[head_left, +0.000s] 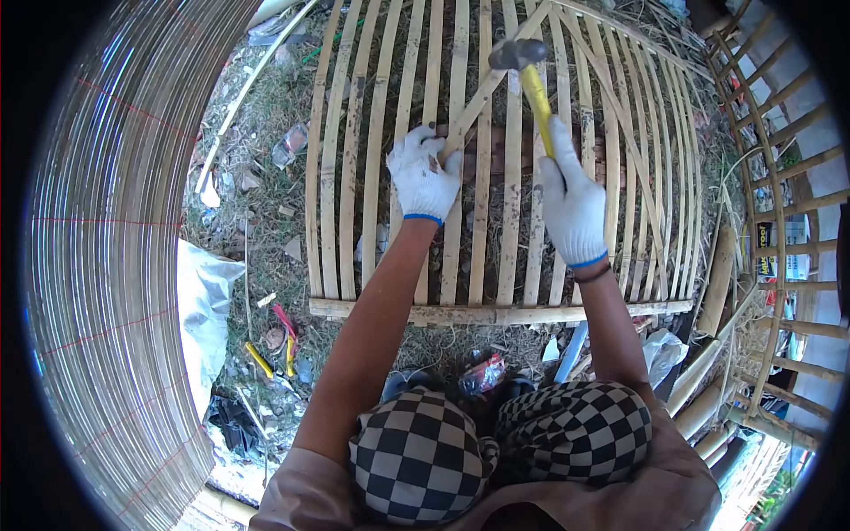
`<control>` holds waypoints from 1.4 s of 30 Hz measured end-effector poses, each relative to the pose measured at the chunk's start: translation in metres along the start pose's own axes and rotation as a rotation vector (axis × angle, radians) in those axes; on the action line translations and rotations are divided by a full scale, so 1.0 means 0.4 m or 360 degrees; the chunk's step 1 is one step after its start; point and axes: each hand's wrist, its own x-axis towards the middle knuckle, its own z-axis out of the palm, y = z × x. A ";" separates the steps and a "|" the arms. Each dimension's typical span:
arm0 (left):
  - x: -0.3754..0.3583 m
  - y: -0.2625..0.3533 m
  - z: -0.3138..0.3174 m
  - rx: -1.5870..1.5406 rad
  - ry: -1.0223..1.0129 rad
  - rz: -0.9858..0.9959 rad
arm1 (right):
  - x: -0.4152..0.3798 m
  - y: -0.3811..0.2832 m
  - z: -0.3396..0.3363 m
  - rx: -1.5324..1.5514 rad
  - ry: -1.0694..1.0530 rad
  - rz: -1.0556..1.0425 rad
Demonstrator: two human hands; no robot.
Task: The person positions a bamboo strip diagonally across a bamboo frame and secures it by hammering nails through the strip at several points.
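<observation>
My right hand (574, 199), in a white knit glove with a blue cuff, is wrapped round the yellow handle of a hammer (537, 99). The hammer's dark metal head is raised over the bamboo slat frame (496, 316). My left hand (423, 173), gloved the same way, is closed at the lower end of a diagonal bamboo strip (478, 99) that crosses the slats. Whether a nail is between its fingers I cannot make out. A second diagonal strip (611, 84) crosses the slats on the right.
A rolled-out slatted blind (115, 203) stands at the left, with a white sack (205, 305) beside it. Bamboo lattice (779, 212) rises at the right, near bamboo poles (715, 281). Yellow-handled tools (258, 359) and a red plastic packet (483, 373) lie on the littered ground.
</observation>
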 end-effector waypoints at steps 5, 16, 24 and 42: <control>-0.001 0.011 -0.009 -0.0004 -0.0022 -0.0015 | -0.031 -0.067 -0.090 0.0161 0.0198 -0.0369; 0.001 0.017 -0.009 -0.0041 0.0028 0.0028 | -0.051 0.092 0.102 -0.0175 -0.0297 0.0007; 0.006 0.012 -0.016 0.0033 -0.0013 0.0011 | -0.079 0.078 0.085 0.0375 0.0426 -0.0422; -0.026 -0.006 -0.085 -0.0056 -0.0064 0.0069 | -0.089 -0.011 0.004 0.0167 -0.0101 -0.0151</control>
